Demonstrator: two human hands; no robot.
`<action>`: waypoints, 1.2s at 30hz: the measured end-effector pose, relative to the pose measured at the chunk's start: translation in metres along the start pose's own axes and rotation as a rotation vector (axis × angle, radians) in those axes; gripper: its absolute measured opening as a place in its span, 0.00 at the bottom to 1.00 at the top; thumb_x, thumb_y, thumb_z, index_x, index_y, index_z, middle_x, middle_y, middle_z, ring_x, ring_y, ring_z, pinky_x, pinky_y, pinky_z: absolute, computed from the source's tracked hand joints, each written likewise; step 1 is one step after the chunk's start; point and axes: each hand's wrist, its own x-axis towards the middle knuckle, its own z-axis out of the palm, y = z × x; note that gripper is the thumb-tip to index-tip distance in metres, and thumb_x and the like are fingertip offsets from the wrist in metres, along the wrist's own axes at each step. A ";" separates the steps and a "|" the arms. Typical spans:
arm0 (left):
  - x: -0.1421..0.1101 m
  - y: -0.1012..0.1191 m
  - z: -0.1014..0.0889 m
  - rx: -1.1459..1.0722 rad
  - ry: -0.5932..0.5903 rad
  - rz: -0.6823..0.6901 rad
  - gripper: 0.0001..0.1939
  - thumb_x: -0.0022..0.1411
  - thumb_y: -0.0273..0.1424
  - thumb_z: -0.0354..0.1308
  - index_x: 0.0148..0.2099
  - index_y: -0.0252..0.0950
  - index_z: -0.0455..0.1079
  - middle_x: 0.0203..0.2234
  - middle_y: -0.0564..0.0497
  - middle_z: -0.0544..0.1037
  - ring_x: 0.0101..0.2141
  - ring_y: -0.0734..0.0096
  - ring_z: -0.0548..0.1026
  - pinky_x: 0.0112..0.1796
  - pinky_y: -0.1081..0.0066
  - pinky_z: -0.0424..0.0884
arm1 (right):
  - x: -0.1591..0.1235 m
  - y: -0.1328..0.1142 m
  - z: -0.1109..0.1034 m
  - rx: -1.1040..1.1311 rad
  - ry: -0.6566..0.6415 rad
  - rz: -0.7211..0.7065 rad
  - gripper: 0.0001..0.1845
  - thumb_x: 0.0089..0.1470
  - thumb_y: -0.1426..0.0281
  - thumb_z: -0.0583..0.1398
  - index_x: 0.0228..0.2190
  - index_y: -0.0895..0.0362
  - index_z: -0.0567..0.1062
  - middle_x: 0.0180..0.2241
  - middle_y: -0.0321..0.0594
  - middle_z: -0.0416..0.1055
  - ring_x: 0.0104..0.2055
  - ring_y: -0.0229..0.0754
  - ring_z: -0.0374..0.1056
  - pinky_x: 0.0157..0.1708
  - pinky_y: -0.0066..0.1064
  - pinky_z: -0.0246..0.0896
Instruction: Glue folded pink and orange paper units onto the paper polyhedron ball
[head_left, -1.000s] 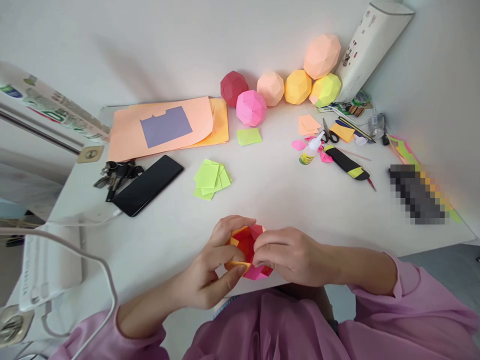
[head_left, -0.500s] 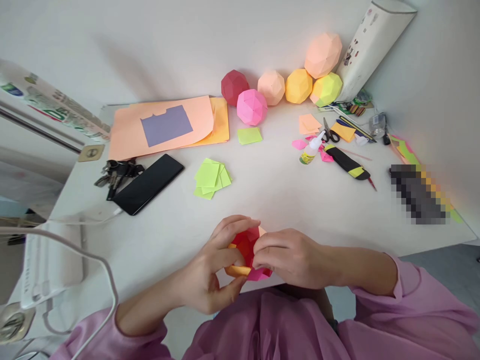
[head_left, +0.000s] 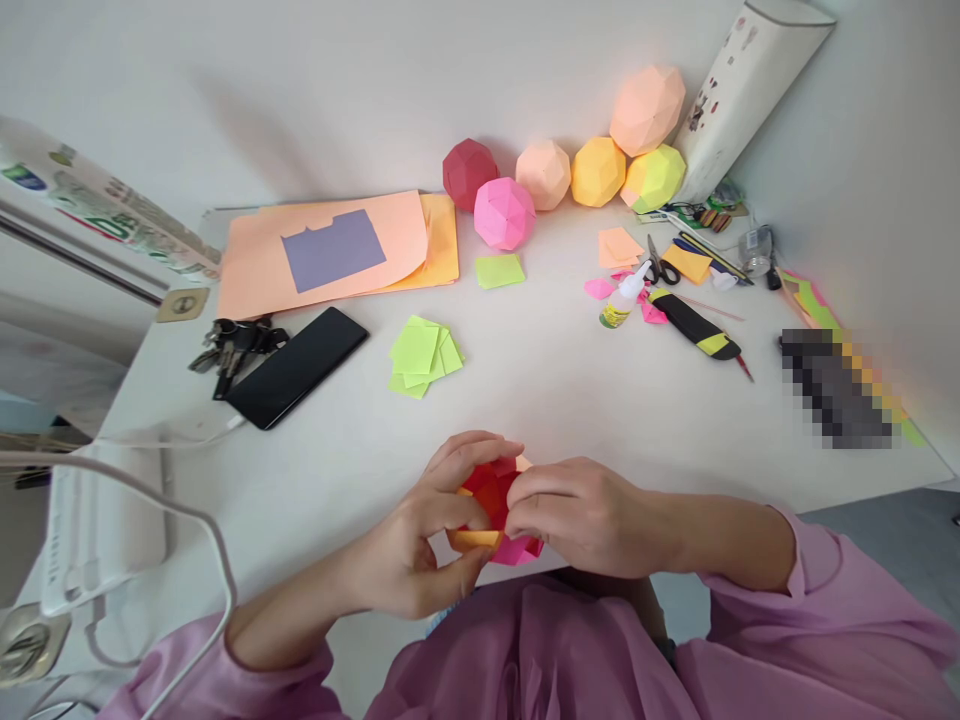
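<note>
A hollow folded-paper ball [head_left: 495, 497], partly open at the top, sits between my hands near the table's front edge. Its panels are orange, red and pink, with a peach bit at the far rim. My left hand [head_left: 435, 525] grips the orange side, index finger inside and thumb outside, other fingers arched over the far edge. My right hand [head_left: 581, 515] pinches the ball's right side; its fingertips hide what lies between them. Left of centre, beyond my hands, lies a stack of lime-green paper squares [head_left: 421, 355].
Finished paper balls [head_left: 504, 214] line the wall. A glue bottle [head_left: 624, 296], scissors [head_left: 660, 263] and a black-and-yellow cutter [head_left: 694, 325] lie at the right. A phone [head_left: 298, 368], keys [head_left: 236, 350] and peach sheets [head_left: 255, 262] are at the left. A white cable [head_left: 214, 540] loops in front.
My left thumb comes off the orange panel and then settles against it again, lower down. That panel tilts slightly. My right hand stays almost still on the ball.
</note>
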 end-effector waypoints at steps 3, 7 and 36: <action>-0.001 -0.001 0.000 0.014 -0.013 0.001 0.09 0.53 0.17 0.52 0.30 0.35 0.68 0.59 0.44 0.60 0.58 0.50 0.58 0.55 0.48 0.60 | 0.000 -0.001 0.000 0.002 0.007 -0.001 0.14 0.55 0.84 0.49 0.29 0.60 0.72 0.28 0.39 0.69 0.27 0.33 0.61 0.24 0.24 0.59; -0.002 0.000 0.000 0.070 -0.011 0.008 0.09 0.56 0.18 0.51 0.32 0.35 0.69 0.58 0.43 0.61 0.58 0.49 0.57 0.55 0.48 0.59 | 0.000 -0.002 0.001 0.061 0.012 0.028 0.13 0.58 0.81 0.50 0.30 0.59 0.72 0.29 0.40 0.71 0.29 0.34 0.64 0.27 0.23 0.63; 0.000 -0.002 0.010 0.412 0.118 0.102 0.09 0.63 0.21 0.48 0.33 0.35 0.67 0.54 0.40 0.63 0.56 0.49 0.59 0.53 0.47 0.62 | 0.008 0.000 0.001 0.369 0.017 0.378 0.03 0.55 0.77 0.60 0.29 0.59 0.74 0.24 0.34 0.71 0.24 0.31 0.60 0.25 0.23 0.59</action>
